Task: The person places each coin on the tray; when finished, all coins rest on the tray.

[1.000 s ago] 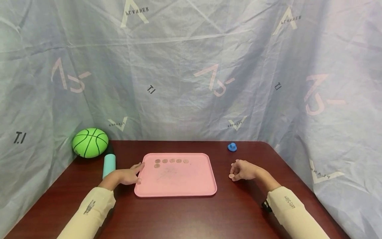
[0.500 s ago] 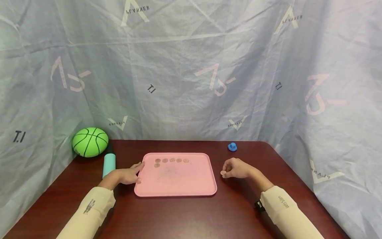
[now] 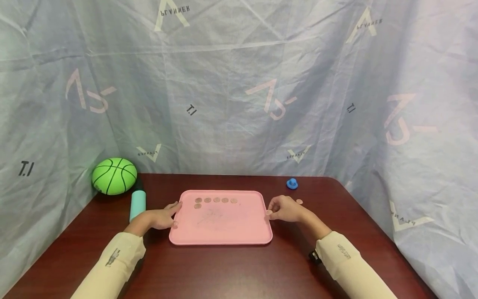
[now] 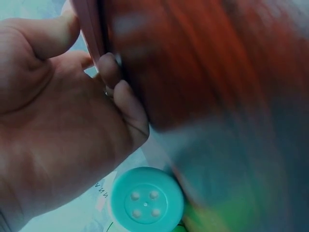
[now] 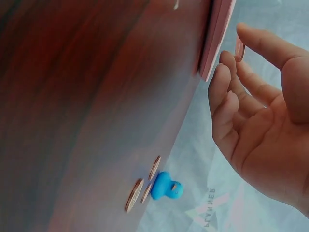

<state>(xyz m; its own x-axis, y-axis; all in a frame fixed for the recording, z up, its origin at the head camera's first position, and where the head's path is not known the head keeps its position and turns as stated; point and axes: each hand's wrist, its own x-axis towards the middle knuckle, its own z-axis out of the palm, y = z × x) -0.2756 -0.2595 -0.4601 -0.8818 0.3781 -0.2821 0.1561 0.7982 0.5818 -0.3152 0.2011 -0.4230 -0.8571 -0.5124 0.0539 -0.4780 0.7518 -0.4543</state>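
Observation:
My right hand (image 3: 285,209) pinches a copper-coloured coin (image 3: 269,212) between thumb and fingers, over the right rim of the pink tray (image 3: 224,232). In the right wrist view that coin (image 5: 240,49) stands on edge between the fingertips, close to the tray's side (image 5: 217,41). At the tray's left edge, my left hand (image 3: 161,218) grips the rim, thumb on one side and fingers on the other. Several coins (image 3: 217,200) lie flat in a row along the tray's far side, with one more coin (image 3: 197,206) just below the row's left end.
Three loose coins (image 5: 134,195) lie on the table near a small blue rubber duck (image 3: 292,183), beyond my right hand. At the left stand a green basketball (image 3: 114,176) and a turquoise bottle (image 3: 137,205) lying beside it. A grey printed curtain (image 3: 224,124) surrounds the dark wooden table (image 3: 224,274).
My right hand has moved left with the pinched coin, from the table beside the tray to its right rim. A loose coin behind it has come into sight. The left hand stays put.

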